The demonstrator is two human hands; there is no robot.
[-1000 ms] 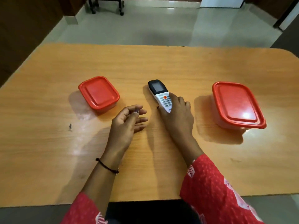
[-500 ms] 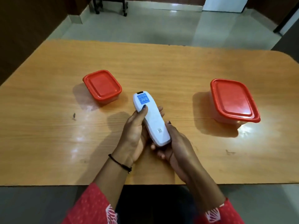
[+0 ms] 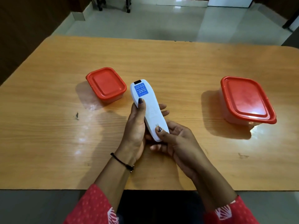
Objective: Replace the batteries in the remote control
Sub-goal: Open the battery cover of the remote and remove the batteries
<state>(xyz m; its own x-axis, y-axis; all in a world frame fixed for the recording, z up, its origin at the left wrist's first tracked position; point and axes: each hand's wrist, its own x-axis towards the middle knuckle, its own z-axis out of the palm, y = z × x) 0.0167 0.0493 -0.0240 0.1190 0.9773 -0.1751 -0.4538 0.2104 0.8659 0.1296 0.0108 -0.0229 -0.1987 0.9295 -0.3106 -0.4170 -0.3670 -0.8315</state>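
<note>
Since a second ago I have lifted the remote control [image 3: 146,109] off the table [image 3: 48,143] and turned it over; its white back and blue sticker now face up, where the keypad showed before. My right thumb has also come onto the lower end of the back since the last half second.

Left of centre frame: small red-lidded box [image 3: 106,84], lid on, just beside the remote's top end, not touching as far as I can tell.

Centre frame: my left hand [image 3: 135,126] is wrapped round the remote's left edge, thumb laid flat along the back, fingertips poking out past the right edge. Firm cradle, fingers curled, not spread. The remote is held above the table, tilted with its top toward upper left.

Just right of that: my right hand [image 3: 176,139] supports the bottom end from below, fingers loosely curled under, thumb pressed on the small mark near the lower tip.

Right of frame: larger red-lidded box [image 3: 246,99], shut, well apart.

Step in hand, as I judge it: opening the battery cover, not yet off. The next move likely calls for a thumb press and slide while the left hand braces the body. Batteries not visible.
</note>
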